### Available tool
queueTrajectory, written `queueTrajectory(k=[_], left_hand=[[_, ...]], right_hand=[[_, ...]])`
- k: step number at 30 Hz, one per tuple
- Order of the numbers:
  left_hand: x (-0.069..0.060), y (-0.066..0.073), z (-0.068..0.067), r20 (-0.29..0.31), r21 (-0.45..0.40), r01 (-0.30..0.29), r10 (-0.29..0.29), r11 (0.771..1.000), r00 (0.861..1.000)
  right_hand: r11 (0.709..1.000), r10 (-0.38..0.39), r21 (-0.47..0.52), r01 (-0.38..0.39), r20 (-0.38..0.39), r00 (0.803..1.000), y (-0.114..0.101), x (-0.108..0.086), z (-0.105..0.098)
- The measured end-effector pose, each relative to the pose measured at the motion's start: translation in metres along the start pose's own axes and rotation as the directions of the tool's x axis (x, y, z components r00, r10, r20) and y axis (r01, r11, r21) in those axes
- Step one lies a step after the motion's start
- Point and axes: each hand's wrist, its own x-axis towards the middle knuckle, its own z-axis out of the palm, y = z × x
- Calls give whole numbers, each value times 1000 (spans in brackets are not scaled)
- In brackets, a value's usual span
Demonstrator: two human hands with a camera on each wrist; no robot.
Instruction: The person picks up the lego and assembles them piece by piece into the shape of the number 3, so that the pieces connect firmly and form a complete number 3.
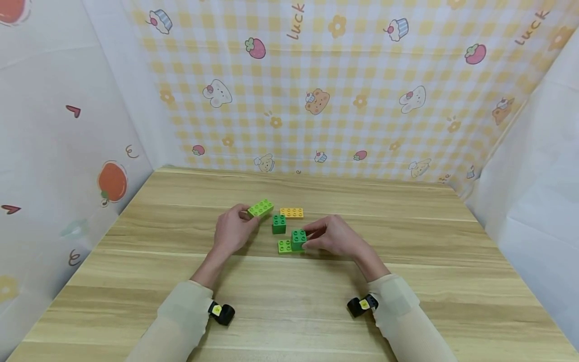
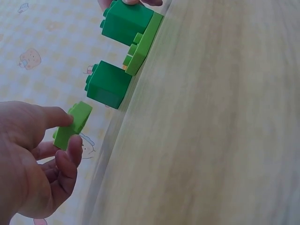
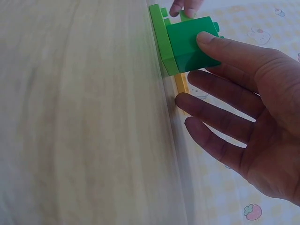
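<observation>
Head view: left hand (image 1: pixel 231 231) has a lime brick (image 1: pixel 260 208) pinched between thumb and fingers, slightly angled. Right hand (image 1: pixel 336 237) is gripping a dark green block (image 1: pixel 298 240) that's sitting on the right end of a flat light-green base (image 1: pixel 284 246) on the worktop (image 1: pixel 289 301). Spare green block (image 1: pixel 279 224) stands between the hands, yellow brick (image 1: pixel 291 213) just behind it.

Left wrist cam: the lime brick looks lifted clear of the worktop, beside the spare green block.

Right wrist cam: thumb's on the dark green block's side, lower fingers spread loosely, yellow brick peeking out behind.
</observation>
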Motion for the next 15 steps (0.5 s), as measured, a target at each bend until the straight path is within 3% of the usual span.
queueTrajectory(k=[6,11,15], left_hand=[[0,2,-1,-10,-103,16,-17,995,1000],[0,4,-1,-6,-217,29,-31,976,1000],[0,5,-1,-5,-261,27,-30,965,1000]], right_hand=[[1000,6,0,-6,9,1000,1,0,-1],[1000,8,3,-8,11,1000,1,0,-1],[1000,5,12,-5,11,1000,2,0,-1]])
